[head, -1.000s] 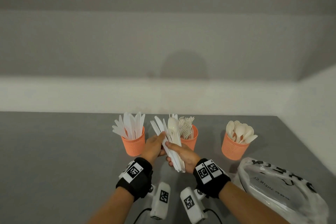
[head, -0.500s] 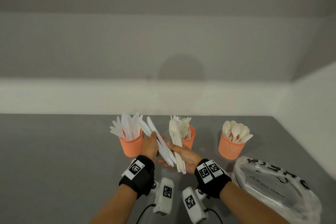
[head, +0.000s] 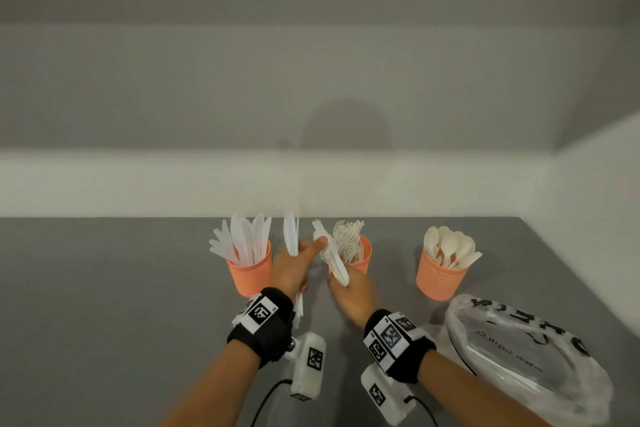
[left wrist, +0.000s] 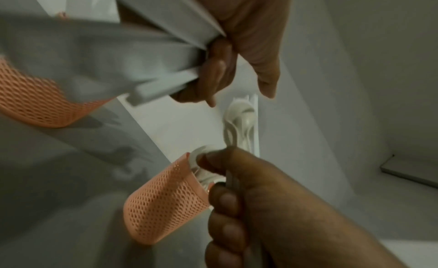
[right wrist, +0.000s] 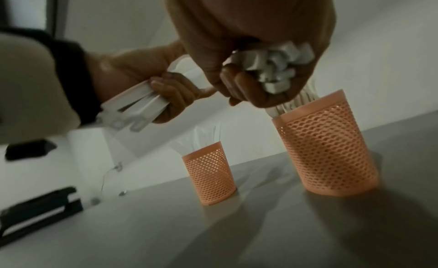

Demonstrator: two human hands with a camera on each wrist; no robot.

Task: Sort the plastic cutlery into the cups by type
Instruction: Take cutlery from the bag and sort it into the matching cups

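Head view, sorting part-way done. Left hand (head: 294, 269) closed round a thin sheaf of knives (head: 291, 236), blades upright, held just beside the knife cup (head: 249, 276) at the left of the tabletop (head: 104, 288); left thumb stretched across to touch the top of the unsorted bundle (head: 333, 253). Right hand (head: 351, 293) wrapped round the lower handles of that bundle, directly in front of the fork cup (head: 364, 258); spoon bowls seen among it in the left wrist view, remaining types hard to tell. Spoon cup (head: 438, 279) well apart to the right, near a crumpled plastic bag (head: 519, 350). Likely faults: (1) knives fanning or slipping from a loose grip during the drop, blades catching on those already splayed over the rim and tipping the light mesh cup; (2) thumb contact dragging a stray piece out of the bundle, letting it fall onto the tabletop or into the fork cup; (3) a smooth handle sliding down through the right fist after withdrawal of the left hand; (4) misfiling, given near-identical white handles and motion blur over both hands. Fork cup close enough behind the right hand to be knocked by a careless swing.
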